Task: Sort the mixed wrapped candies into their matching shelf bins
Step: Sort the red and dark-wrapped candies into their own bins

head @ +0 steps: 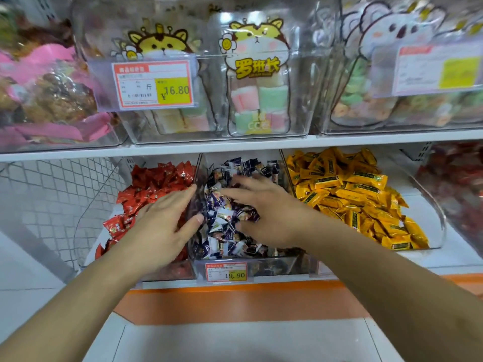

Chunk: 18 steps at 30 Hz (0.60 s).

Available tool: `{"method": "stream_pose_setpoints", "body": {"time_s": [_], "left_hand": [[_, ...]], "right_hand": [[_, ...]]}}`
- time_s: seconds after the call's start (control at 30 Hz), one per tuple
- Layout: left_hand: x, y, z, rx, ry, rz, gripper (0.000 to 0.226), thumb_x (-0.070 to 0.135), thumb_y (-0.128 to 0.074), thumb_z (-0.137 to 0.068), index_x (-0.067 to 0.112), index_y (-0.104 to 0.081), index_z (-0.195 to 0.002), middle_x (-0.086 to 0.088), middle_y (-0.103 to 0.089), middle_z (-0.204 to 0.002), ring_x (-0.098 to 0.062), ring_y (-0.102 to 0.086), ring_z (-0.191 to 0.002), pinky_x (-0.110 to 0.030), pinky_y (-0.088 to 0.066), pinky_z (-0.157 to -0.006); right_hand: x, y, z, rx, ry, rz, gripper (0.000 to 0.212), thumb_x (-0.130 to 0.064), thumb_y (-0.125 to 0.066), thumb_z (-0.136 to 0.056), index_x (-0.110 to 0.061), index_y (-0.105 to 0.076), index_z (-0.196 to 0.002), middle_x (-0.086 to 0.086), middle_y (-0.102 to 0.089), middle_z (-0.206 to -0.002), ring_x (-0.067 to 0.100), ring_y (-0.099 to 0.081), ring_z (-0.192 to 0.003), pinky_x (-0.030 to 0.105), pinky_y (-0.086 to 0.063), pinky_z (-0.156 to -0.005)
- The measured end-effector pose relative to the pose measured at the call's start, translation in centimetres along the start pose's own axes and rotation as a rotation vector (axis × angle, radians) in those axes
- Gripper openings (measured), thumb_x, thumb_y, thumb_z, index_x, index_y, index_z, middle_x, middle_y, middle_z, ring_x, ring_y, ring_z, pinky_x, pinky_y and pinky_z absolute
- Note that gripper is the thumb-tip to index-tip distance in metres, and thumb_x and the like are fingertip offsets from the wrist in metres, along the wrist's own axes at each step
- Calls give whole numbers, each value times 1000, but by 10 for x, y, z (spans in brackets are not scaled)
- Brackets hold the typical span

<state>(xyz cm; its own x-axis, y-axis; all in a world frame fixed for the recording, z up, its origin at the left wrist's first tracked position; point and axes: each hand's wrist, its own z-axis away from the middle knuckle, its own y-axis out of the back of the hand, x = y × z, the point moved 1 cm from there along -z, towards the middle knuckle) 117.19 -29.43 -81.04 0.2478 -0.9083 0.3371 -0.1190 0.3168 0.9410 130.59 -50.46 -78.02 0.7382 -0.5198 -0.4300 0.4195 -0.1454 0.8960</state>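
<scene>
Candies: the purple-and-white sweets (224, 218) fill the middle bin (251, 267) on the lower shelf (235, 283), directly under both hands.
Right hand (264, 205): nearer the heap, palm down on it, fingers spread wide and holding nothing visible.
Left hand (162, 226): straddles the clear divider (196, 178), fingers straight over the red sweets (151, 189), thumb among the purple ones.
Right side: yellow sweets (350, 194) in the next bin.
Above: marshmallow packs (257, 82) on the far shelf.

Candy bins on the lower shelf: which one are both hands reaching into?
The middle bin, holding dark blue-and-white candies. The right hand lies on them; the left hand's thumb crosses in from the red candies. The yellow candies are untouched.
</scene>
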Motion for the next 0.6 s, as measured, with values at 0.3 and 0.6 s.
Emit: {"method": "stream_pose_setpoints", "body": {"time_s": [0.3,0.6], "left_hand": [[85,-31,-47,-52,-276,-67,69,58,-51,-100,42,-21,-161,11,-7,-171,-18,-4,-158,-44,-13,-129],[105,-82,-86,-240,-236,-281,76,68,-57,-88,51,-24,-155,13,-5,-170,-31,4,-157,-63,-13,-124]], "right_hand": [[67,30,27,115,-246,16,81,-52,-56,-99,-33,-11,-164,-4,-14,-171,20,-7,-158,43,-10,-129],[82,27,16,105,-250,22,78,-54,-49,-97,-35,-12,-164,-10,-12,-172,8,6,-157,48,9,-126]]}}
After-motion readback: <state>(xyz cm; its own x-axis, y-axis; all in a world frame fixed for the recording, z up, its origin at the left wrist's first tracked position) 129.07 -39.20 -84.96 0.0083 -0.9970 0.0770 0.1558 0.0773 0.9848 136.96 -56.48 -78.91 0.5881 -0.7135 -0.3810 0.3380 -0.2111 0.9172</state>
